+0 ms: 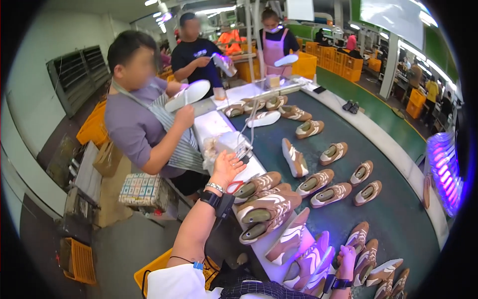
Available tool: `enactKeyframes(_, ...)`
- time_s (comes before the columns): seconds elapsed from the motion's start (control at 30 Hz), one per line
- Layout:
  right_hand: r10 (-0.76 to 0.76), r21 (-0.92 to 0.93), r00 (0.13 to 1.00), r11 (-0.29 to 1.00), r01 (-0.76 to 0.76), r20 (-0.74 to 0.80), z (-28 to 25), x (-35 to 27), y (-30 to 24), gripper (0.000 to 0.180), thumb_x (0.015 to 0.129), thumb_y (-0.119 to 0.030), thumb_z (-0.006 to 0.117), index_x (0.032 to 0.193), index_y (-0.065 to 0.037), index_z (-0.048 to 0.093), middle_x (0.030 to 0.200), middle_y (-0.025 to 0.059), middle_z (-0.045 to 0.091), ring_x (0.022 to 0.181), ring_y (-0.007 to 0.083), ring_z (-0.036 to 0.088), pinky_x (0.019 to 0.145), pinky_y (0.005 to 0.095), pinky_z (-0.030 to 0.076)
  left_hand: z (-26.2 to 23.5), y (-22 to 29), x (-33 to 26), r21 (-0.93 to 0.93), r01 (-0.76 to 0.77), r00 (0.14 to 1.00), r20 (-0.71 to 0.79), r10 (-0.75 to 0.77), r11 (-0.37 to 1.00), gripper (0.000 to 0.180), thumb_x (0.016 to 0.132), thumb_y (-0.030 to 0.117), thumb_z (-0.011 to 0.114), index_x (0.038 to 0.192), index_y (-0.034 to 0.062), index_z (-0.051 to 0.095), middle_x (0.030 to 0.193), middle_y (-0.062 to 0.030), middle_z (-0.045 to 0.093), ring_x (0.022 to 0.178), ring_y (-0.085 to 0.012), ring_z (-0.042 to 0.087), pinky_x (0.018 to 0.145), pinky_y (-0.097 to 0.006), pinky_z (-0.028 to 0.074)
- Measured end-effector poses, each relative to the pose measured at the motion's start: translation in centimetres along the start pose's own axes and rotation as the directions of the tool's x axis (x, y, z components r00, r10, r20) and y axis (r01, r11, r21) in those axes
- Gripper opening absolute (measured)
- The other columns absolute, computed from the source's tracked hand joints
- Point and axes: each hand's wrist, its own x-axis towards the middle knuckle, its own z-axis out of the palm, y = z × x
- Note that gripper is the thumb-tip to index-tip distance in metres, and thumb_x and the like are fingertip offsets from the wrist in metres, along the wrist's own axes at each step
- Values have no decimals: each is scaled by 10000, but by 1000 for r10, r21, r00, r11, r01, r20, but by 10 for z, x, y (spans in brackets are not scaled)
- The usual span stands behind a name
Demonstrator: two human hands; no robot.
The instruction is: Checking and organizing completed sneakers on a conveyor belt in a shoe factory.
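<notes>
My left hand (228,168) reaches forward over the white ledge with its fingers apart, holding nothing I can see. Just beyond its fingertips are a small pale box-like device (233,144) and a crumpled whitish wad (210,153). A red-handled tool (233,186) lies beside its wrist. My right hand (347,260) is low on the right, fingers curled, between brown-and-white sneakers; what it may hold is hidden. Nearest it are a sneaker lit purple (311,259) on the ledge and another sneaker (366,261) on the dark belt. Stacked sneakers (269,207) stand between my hands.
More sneakers stand in loose rows on the dark green belt (398,219). At left, a person in a striped apron (149,109) holds a white sole (189,94). Two people work at the far end. A purple-lit lamp (444,172) is at right, a yellow crate (154,269) below my left arm.
</notes>
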Motion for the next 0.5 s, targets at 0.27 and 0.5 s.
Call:
enactKeyframes(0.27,-105,-273,994,957,101,1,33,30,-52,341,773,-200,630,1039,-8,532,859,58,573,779,154,569,703,279,477,-170,45,-15,-219,-203,913,-396,103,954,658,893,393,430,1297,-102,274,1350,-344,219,1208,-486,325,990,-560,327)
enactKeyframes(0.5,-78,-393,973,906,160,216,118,78,-77,271,752,-209,631,951,-59,525,766,1,498,665,96,483,567,234,406,-481,106,-147,533,-120,491,-701,516,838,577,709,247,647,1176,4,410,1136,-205,478,953,-318,522,743,-434,493)
